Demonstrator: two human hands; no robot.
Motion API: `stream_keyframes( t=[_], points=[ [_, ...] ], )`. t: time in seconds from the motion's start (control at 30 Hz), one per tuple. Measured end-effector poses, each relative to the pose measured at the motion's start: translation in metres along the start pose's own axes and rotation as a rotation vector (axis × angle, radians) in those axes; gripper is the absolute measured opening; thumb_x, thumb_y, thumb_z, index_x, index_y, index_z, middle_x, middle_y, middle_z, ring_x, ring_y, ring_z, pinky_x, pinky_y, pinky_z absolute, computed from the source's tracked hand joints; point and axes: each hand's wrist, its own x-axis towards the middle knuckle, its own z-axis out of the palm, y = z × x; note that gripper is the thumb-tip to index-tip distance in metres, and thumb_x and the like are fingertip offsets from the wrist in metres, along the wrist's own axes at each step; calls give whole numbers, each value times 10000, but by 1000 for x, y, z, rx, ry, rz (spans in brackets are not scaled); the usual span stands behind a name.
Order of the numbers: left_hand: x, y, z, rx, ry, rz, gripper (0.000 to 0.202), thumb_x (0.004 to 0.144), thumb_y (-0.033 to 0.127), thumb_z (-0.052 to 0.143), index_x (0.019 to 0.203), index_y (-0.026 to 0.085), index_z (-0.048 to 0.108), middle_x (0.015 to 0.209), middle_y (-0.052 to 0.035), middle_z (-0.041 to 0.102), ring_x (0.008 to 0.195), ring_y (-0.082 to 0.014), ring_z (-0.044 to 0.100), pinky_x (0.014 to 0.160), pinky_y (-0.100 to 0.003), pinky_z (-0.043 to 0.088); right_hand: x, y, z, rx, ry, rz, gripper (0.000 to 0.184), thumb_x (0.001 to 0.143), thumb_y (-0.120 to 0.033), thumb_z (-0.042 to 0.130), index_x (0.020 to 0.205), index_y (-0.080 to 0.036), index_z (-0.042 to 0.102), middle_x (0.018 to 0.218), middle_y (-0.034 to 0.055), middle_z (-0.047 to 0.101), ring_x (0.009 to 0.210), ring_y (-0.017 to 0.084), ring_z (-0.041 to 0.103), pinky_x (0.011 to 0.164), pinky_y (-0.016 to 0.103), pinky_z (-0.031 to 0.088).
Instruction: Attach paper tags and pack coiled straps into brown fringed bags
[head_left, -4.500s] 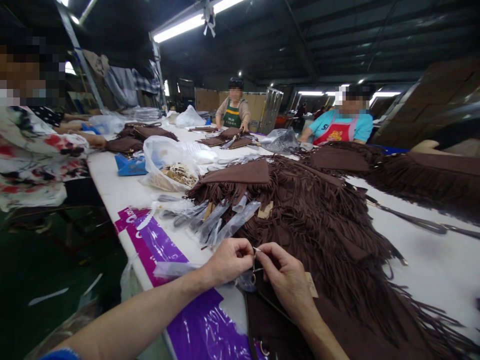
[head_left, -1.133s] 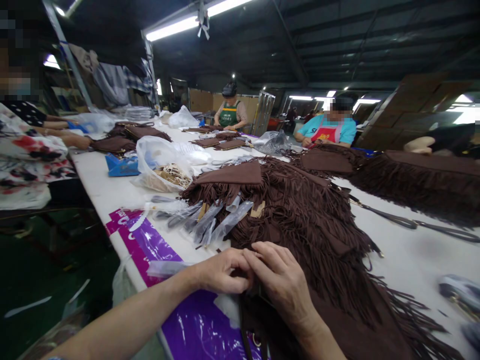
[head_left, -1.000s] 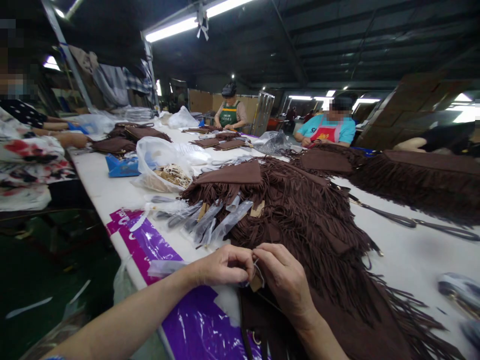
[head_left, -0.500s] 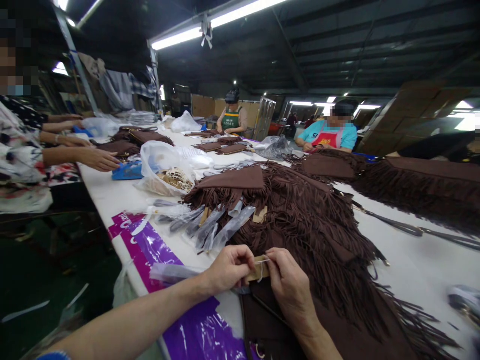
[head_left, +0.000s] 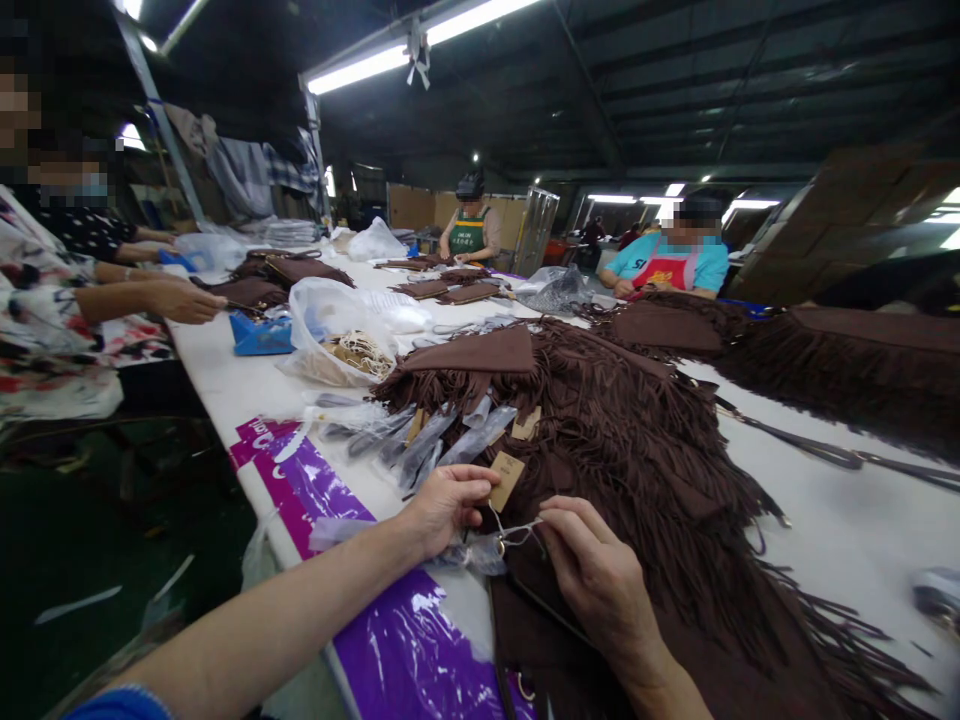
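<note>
A small tan hang tag (head_left: 508, 481) with dark print is pinched between the thumb and fingers of my left hand (head_left: 448, 508). My right hand (head_left: 592, 565) pinches the end of the tag's white string (head_left: 517, 530), which stretches between both hands. The string passes close to a metal ring beside a clear plastic wrapping (head_left: 476, 553); whether it goes through the ring I cannot tell. Below lies a dark brown bag (head_left: 547, 625) with a zipper line, and behind it a heap of brown fringed bags (head_left: 600, 430).
Left of the heap are plastic-wrapped straps (head_left: 420, 450), a plastic bag of stringed tags (head_left: 337, 335) and a blue box (head_left: 261, 334). Purple plastic sheeting (head_left: 420, 640) covers the near table edge. Co-workers stand at the left, and others work across the table (head_left: 817, 490).
The tag has turned to show its printed face and sits higher in my left hand. My right hand has moved off the tag slightly rightward, drawing the string out.
</note>
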Motion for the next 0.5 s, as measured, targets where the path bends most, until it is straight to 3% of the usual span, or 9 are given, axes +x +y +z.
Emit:
stream_keyframes(
  t=[0.13, 0.2, 0.3, 0.37, 0.43, 0.5],
  points=[
    [6, 29, -11, -118, 222, 171, 181, 647, 24, 705, 809, 103, 723, 712, -56, 675, 528, -80, 574, 418, -133, 423, 2, 3, -4, 143, -199, 15, 148, 961, -151, 424, 1000, -210, 554, 965, 42, 612, 869, 157, 612, 786, 268, 500],
    [4, 42, -19, -122, 305, 247, 162, 657, 6, 682, 779, 109, 710, 716, -42, 668, 520, -66, 554, 430, -130, 418, 3, 3, -4, 164, -194, 38, 176, 938, -110, 394, 958, -198, 545, 935, 46, 599, 855, 163, 595, 777, 275, 492],
    [-3, 51, -26, 17, 321, 281, 141, 640, 68, 706, 774, 111, 704, 778, -41, 673, 557, -74, 544, 425, -140, 380, 4, -2, -5, 74, -177, 11, 216, 874, -43, 384, 895, -177, 553, 889, 61, 591, 820, 179, 581, 741, 278, 482],
    [-8, 51, -25, 414, 339, 449, 210, 658, 196, 727, 857, 127, 715, 979, -69, 683, 749, -139, 602, 499, -174, 421, 7, -4, -4, -9, -206, 5, 217, 836, -24, 426, 899, -170, 575, 901, 61, 600, 845, 183, 587, 763, 268, 479],
    [-13, 51, -19, 855, 392, 737, 271, 734, 307, 674, 963, 165, 697, 1232, -67, 594, 1055, -229, 572, 702, -245, 499, 10, -4, -5, -86, -239, 30, 188, 836, -39, 484, 915, -172, 591, 918, 47, 611, 870, 173, 596, 783, 243, 478],
    [-18, 51, -8, 1148, 409, 972, 270, 817, 354, 596, 1030, 202, 659, 1358, -49, 496, 1215, -272, 488, 929, -372, 477, 12, -6, -7, -149, -265, 52, 153, 849, -70, 530, 931, -177, 602, 953, 35, 624, 894, 162, 604, 789, 222, 481]
  ],
)
